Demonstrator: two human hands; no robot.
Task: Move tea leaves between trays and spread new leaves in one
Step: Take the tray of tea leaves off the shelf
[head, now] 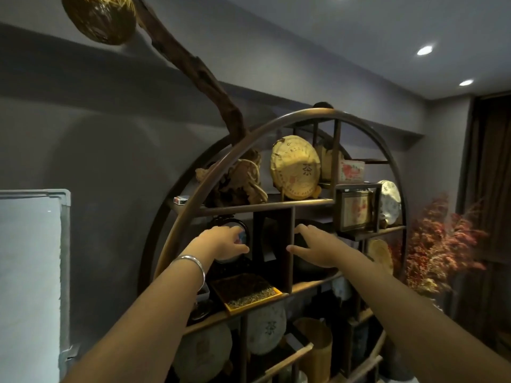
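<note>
A yellow-rimmed square tray (272, 299) holding dark and pale tea leaves (243, 289) rests on a middle shelf of the round wooden display shelf (276, 124). My left hand (224, 243), with a silver bracelet on its wrist, reaches into the compartment above the tray, fingers spread against a round dark-framed object (244, 227). My right hand (315, 248) reaches into the neighbouring compartment, fingers apart over a dark bowl-like object (304, 268). Neither hand holds anything that I can see.
Wrapped round tea cakes (294, 167) stand on the upper and lower shelves, with a framed picture (356, 211) at right. A carved root ornament (237, 181) sits at upper left. Red dried flowers (442, 244) stand right of the shelf. A white board (30, 272) leans at left.
</note>
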